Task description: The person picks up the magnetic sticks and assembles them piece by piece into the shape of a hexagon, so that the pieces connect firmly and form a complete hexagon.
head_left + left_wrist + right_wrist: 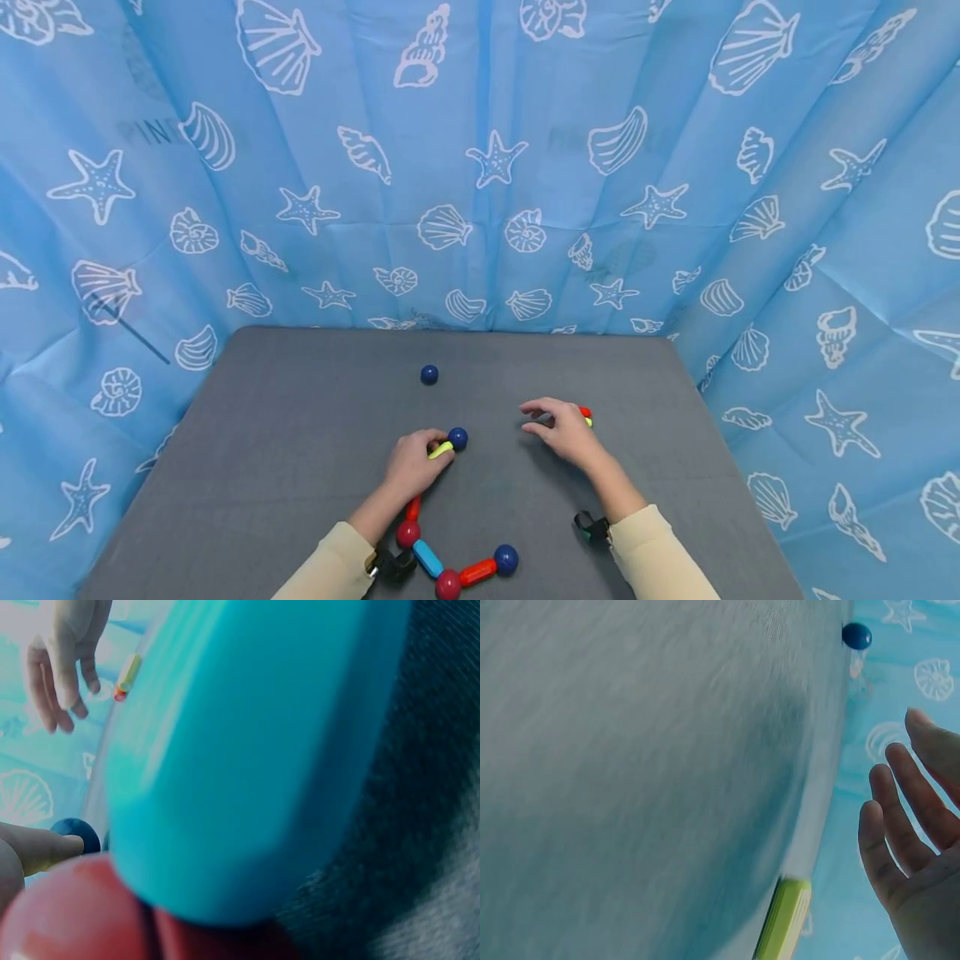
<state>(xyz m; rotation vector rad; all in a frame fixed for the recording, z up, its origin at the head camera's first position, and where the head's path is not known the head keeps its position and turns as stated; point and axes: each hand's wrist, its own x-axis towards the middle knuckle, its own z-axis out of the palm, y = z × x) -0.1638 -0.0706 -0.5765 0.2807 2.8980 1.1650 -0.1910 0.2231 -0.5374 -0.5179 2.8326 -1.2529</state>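
My left hand [416,460] pinches a yellow-green rod [442,450] close over the grey table. The rod's far end meets a dark blue ball [458,437]. Below that hand runs a chain: a red rod [413,508], a red ball [408,534], a light blue rod [427,558], another red ball [448,584], a second red rod [477,572] and a blue ball [506,559]. The hand hides the upper part of the chain. My right hand [566,429] hovers over the table with fingers loosely bent and nothing in them.
Beyond the right hand lie a red rod [585,412] and a yellow-green rod [784,919], partly hidden in the head view. A single blue ball [429,374] sits farther back on the grey table [300,400]. A blue shell-print curtain [480,208] hangs behind and beside it.
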